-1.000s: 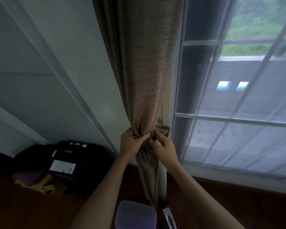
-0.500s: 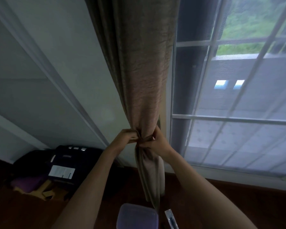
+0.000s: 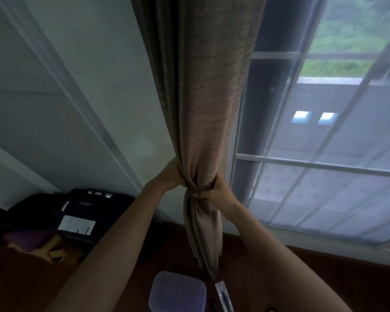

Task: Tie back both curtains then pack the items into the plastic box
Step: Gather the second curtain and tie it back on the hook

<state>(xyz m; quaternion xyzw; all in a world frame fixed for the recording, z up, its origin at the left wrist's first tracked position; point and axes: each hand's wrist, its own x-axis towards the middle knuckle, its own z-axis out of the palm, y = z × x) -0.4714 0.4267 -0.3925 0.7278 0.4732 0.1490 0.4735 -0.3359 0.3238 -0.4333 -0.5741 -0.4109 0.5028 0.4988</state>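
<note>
Curtain first: the brown, crinkled fabric curtain (image 3: 203, 109) hangs from 12 o'clock through the middle of the head view, gathered into a tight waist just below centre. A narrow tieback band (image 3: 199, 189) of the same brown cloth circles that waist. Our left hand (image 3: 169, 179) is clenched on the gathered cloth at the band's 9 o'clock side; our right hand (image 3: 221, 192) pinches the band at its 3 o'clock side. Whether a knot is made we cannot tell; the fingers hide it. At 6 o'clock, on the dark floor (image 3: 347, 273), sits the translucent purplish plastic box (image 3: 177, 293), with a slim clear packet (image 3: 223, 298) just beside it toward 3 o'clock. A black bag (image 3: 77, 210) lies at 8 o'clock; the white-framed window (image 3: 324, 163) fills 3 o'clock.

We judge the risk lies in letting go: if either hand releases before the band is fastened, the folds could spread and the band slide down. Uneven pulling could drag cloth out of the bunch. Only this one curtain shows, so the second tie and the packing are not yet done.
</note>
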